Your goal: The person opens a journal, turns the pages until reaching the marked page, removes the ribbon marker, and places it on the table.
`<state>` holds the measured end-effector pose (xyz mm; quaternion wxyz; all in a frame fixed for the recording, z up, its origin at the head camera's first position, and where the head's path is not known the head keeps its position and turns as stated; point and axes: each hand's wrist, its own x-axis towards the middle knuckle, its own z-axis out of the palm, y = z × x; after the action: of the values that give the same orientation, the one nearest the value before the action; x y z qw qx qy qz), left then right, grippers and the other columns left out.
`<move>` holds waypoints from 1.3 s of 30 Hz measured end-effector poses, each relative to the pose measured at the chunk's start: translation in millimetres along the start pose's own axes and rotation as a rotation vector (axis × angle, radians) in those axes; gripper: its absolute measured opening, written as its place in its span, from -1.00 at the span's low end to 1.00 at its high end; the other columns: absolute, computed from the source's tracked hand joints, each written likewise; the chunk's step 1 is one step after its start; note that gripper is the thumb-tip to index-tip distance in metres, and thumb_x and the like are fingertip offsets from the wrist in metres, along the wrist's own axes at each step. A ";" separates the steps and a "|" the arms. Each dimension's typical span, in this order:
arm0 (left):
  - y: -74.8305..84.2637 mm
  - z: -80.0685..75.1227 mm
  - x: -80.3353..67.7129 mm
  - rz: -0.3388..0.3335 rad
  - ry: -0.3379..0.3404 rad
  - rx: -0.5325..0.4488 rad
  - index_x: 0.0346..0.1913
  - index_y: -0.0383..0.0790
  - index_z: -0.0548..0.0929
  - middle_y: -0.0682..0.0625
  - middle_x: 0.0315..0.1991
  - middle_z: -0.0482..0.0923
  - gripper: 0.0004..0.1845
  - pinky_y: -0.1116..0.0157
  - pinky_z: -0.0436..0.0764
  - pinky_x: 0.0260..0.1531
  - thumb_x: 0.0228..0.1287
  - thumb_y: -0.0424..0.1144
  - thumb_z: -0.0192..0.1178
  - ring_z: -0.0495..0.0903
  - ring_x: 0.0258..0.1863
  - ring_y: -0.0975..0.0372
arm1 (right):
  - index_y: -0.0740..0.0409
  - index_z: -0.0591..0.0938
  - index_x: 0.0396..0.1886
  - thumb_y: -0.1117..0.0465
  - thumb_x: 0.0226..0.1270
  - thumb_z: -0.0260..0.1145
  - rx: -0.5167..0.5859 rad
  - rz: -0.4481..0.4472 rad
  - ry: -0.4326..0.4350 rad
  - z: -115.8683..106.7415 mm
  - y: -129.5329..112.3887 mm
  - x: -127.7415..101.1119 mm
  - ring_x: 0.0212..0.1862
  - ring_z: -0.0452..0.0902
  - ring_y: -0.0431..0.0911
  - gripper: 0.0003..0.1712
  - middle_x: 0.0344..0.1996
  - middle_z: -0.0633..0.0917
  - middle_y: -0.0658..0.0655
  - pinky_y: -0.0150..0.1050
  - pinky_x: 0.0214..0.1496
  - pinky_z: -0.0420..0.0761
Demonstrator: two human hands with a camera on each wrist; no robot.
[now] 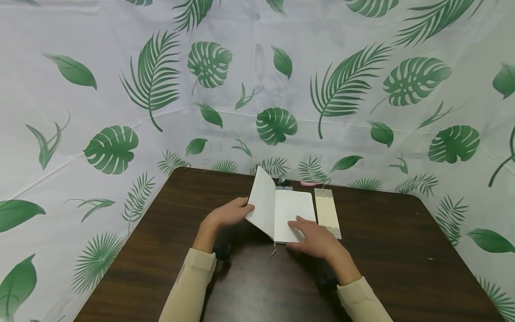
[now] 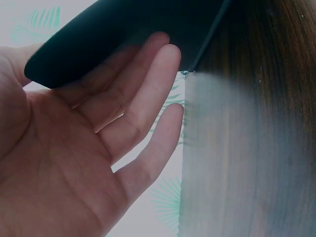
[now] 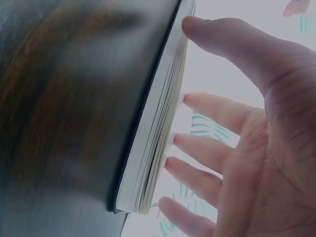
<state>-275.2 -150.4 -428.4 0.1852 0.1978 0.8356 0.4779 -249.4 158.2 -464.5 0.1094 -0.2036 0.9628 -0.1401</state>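
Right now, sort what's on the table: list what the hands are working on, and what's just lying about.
In hand:
- notebook, open on the table
- left hand, holding up the raised cover
- right hand, fingers resting flat on the right page

Lying about:
- bookmark, flat beside the notebook's right edge
- pink thing at the table's far edge, too small to tell

We see a notebook with a dark cover and blank white pages lying open on the brown table (near its far edge), its left leaf raised steeply, its right pages flat, a ribbon trailing from its near edge.
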 end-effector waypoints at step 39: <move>-1.2 0.4 -1.6 0.012 -0.014 -0.019 0.38 -0.31 0.56 -0.11 0.04 0.69 -0.53 0.04 0.57 0.23 0.74 -0.12 -0.17 0.60 -0.02 0.17 | 0.16 0.48 0.55 0.28 0.31 0.51 0.018 -0.057 0.252 -16.9 20.8 0.2 0.50 0.36 0.48 -0.19 0.60 0.34 0.46 0.51 0.37 0.43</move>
<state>-273.9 -151.5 -429.5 0.1901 0.2043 0.8284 0.4857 -261.6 180.2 -455.3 -0.0148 -0.2104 0.9615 -0.1761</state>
